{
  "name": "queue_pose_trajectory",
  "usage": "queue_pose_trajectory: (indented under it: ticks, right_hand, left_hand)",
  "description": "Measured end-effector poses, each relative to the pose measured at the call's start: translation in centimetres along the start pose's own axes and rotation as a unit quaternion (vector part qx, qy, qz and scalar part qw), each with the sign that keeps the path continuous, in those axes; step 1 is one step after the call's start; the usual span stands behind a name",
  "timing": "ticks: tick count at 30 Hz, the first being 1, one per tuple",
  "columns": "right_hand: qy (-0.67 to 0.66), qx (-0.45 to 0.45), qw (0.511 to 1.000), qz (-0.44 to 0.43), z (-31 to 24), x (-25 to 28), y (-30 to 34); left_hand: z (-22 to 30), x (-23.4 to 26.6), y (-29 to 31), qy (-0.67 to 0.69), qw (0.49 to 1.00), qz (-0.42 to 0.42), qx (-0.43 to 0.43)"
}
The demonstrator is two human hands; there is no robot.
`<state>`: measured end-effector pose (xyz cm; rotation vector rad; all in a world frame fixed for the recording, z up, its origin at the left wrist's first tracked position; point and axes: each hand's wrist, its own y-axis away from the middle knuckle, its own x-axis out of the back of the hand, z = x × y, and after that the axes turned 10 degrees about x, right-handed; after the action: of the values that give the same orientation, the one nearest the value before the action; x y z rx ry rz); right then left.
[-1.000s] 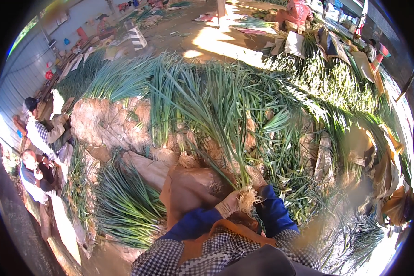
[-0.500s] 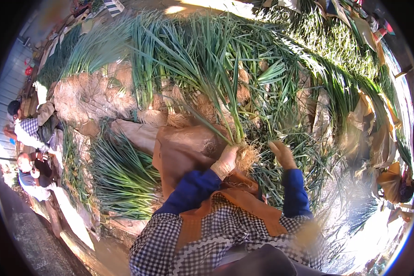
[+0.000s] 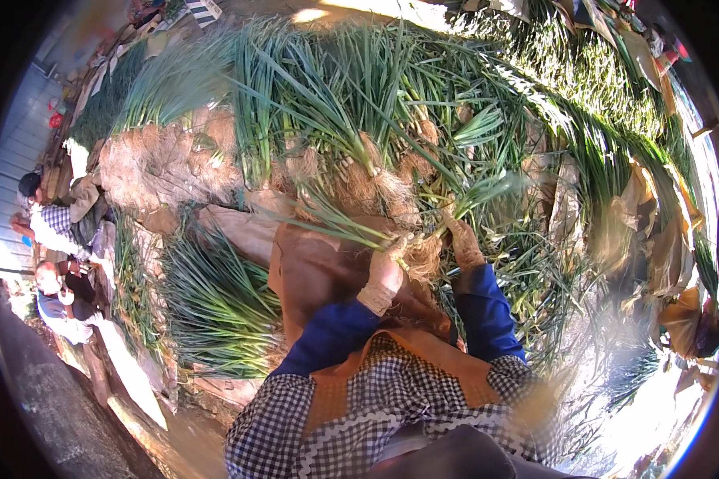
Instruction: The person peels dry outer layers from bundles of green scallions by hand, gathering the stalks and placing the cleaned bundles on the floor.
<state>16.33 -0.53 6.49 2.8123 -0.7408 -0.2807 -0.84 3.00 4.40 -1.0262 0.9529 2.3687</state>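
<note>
A grey sheet wall [image 3: 20, 160] is bending along the far left edge. Just inside it, a worker in a dark cap [image 3: 54, 223] and, lower down, another worker [image 3: 58, 317] are staying close together. Next, a thick mass of tan roots [image 3: 152, 172] is lying below green tops, while a pile of green leaves [image 3: 212, 307] is spreading nearer the person. A row of onions [image 3: 256, 120] is stretching across the upper middle. A brown apron [image 3: 315, 267] is covering the lap. Above it, the left hand [image 3: 385, 275] is closing around a small bunch of onions [image 3: 359, 231], whose leaves are pointing up and left. A shaggy root clump [image 3: 425, 259] is hanging between both hands. The right hand [image 3: 465, 239] is curling its fingers at some leafy stems [image 3: 487, 191]; I cannot tell whether it is gripping them. Further right, long leaves [image 3: 587, 152] are drooping toward rumpled tan sheets [image 3: 669, 239].
</note>
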Motion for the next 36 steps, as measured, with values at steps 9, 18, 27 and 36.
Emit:
queue_pose_trajectory:
  ticks: [9, 18, 27, 36]
  right_hand:
    - [-0.154, 0.024, 0.956, 0.248, 4.2, 8.0, -2.9]
    - [0.373, 0.071, 0.923, -0.063, 1.1, 0.7, -0.6]
    - [0.200, 0.401, 0.892, 0.062, -0.8, -3.1, 7.0]
    - [0.093, 0.292, 0.951, 0.038, 3.8, -5.0, -9.1]
  left_hand:
    - [5.6, -3.0, 3.1, -0.073, 0.991, -0.023, -0.113]
    - [-0.2, -0.9, -0.8, 0.156, 0.971, -0.010, 0.180]
    - [-0.2, -3.3, 0.5, 0.114, 0.982, -0.062, 0.139]
    - [14.1, -10.2, 4.6, 0.029, 0.997, 0.054, -0.036]
